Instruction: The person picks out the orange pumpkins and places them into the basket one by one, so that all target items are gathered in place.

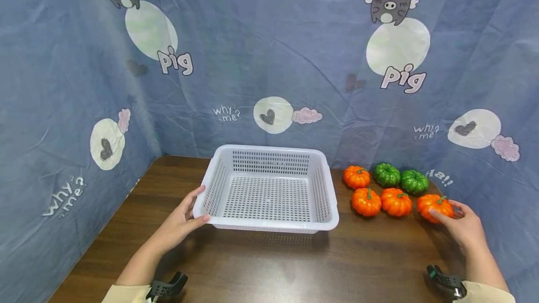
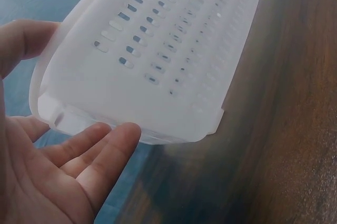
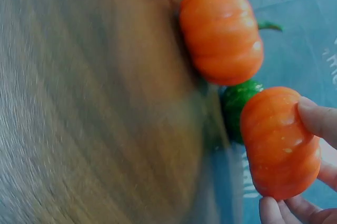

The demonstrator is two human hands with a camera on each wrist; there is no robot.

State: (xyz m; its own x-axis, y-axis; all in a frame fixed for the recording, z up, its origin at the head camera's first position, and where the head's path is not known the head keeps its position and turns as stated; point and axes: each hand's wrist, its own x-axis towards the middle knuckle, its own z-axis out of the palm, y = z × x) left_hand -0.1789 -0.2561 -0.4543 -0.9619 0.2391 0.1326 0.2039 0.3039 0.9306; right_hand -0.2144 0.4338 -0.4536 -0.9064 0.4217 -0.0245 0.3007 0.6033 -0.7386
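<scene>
A white plastic basket [image 1: 269,223] with slotted walls stands at the middle of the table. My left hand [image 1: 184,219] grips its left rim, the thumb at the front corner. In the left wrist view, fingertips [image 2: 126,134] of that hand lie along the outside of the basket [image 2: 105,98]. My right hand [image 1: 465,226] holds an orange mini pumpkin [image 1: 431,207] with a green stem at the right end of the table. The right wrist view shows the thumb on one side of this pumpkin [image 3: 279,145] and fingertips on another.
Three more orange pumpkins [image 1: 366,201] and two green pumpkins [image 1: 414,182] sit in a cluster right of the basket. A brown wooden table [image 1: 269,270] lies under everything. Blue printed cloth [image 1: 269,60] hangs behind and at both sides.
</scene>
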